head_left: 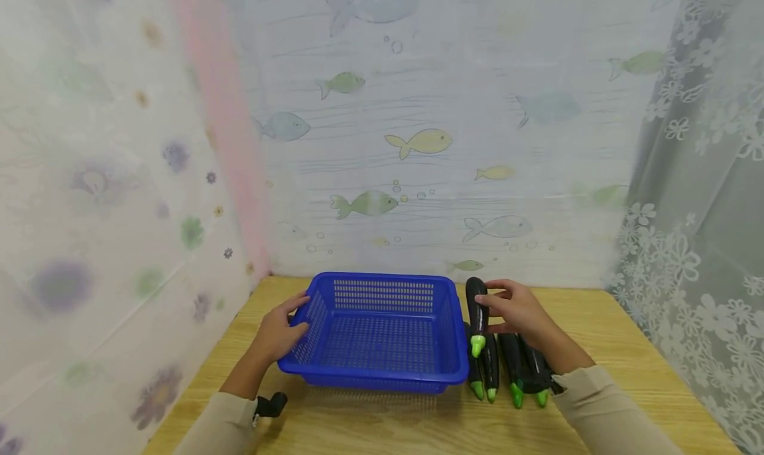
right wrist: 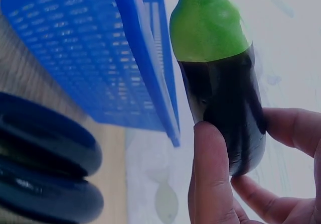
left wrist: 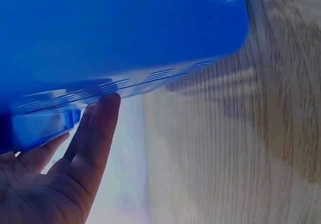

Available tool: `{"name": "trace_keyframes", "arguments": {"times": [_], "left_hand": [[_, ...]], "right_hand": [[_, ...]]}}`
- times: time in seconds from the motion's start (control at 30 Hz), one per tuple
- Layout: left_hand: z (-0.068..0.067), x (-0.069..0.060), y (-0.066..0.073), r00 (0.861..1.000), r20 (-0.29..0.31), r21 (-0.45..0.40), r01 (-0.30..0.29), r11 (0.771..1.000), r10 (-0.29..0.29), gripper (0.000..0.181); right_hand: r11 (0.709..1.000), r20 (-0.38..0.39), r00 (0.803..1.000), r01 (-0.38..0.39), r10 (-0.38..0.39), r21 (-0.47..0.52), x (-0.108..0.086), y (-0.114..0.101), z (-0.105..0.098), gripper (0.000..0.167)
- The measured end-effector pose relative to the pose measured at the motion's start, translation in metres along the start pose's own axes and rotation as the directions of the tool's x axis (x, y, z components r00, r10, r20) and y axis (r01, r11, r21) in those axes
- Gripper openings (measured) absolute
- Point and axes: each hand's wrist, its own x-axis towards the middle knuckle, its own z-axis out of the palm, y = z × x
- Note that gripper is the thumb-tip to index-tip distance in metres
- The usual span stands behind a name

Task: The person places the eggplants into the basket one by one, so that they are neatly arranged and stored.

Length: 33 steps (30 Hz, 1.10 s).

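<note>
My right hand (head_left: 518, 311) pinches a dark eggplant (head_left: 475, 302) beside the right rim of a blue basket (head_left: 382, 374), its green stem end pointing down toward me. In the right wrist view the thumb and fingers grip the eggplant (right wrist: 220, 93) around its dark body. The left hand (head_left: 279, 331) holds the basket's left side, thumb and fingers at the rim; in the left wrist view its fingers (left wrist: 103, 128) lie against the basket's outer wall (left wrist: 125, 28). Inside, the basket shows only its slotted floor.
Several more eggplants (head_left: 512, 365) lie on the wooden table (head_left: 382, 422) right of the basket, under and beside the right hand, green ends toward me. Behind the table hangs a sheet with fish drawings (head_left: 418, 143). A black device is on the left wrist (head_left: 271, 404).
</note>
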Motion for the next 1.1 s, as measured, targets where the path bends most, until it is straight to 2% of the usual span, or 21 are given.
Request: {"name": "trace_keyframes", "arguments": {"times": [0.23,0.63,1.1], "left_hand": [[0.0,0.001,0.0,1.0,0.003,-0.009,-0.012,1.0,0.012,0.062],[-0.002,0.0,0.004,0.999,0.015,-0.003,0.032,0.999,-0.032,0.061],[-0.002,0.0,0.006,0.999,0.011,0.004,0.031,1.0,-0.031,0.062]], "right_hand": [[1.0,0.006,1.0,-0.017,0.017,-0.012,0.006,-0.01,0.018,0.072],[0.998,0.067,0.998,-0.019,0.015,0.06,0.022,-0.02,0.044,0.07],[0.992,0.091,0.996,-0.025,0.015,0.12,0.032,-0.028,0.066,0.068]]}}
